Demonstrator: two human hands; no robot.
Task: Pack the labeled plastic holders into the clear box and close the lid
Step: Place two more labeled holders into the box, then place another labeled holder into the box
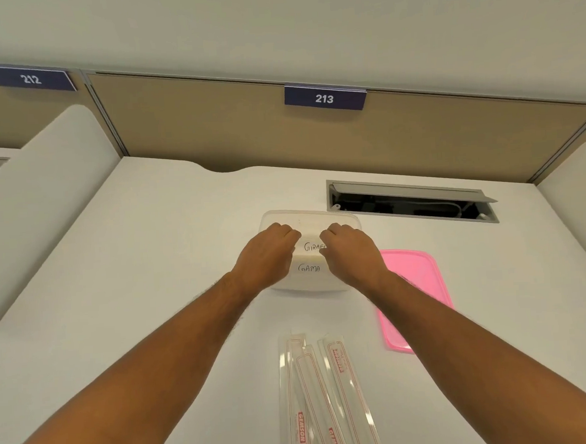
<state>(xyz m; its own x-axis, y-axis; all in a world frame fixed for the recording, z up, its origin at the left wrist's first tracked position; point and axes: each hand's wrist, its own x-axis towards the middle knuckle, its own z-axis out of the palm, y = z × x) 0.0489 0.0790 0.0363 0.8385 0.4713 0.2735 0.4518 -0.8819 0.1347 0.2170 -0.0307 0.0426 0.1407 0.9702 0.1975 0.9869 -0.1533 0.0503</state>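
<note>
while both hands (268,254) curl fingers inside the clear box (310,220), labels read "gama", "giraf"

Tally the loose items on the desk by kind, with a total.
Clear box: 1
Pink lid: 1
Long clear sleeves with red print: 3
Hand-labeled holders in the box: 2 visible, more may be hidden under the hands
Total: 7

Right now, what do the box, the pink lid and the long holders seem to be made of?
Box: probably frosted, translucent plastic; its contents show through dimly.
Pink lid: seemingly glossy, opaque plastic; its raised rim shines.
Holders: clear, shiny plastic with red print; the desk shows through.
</note>
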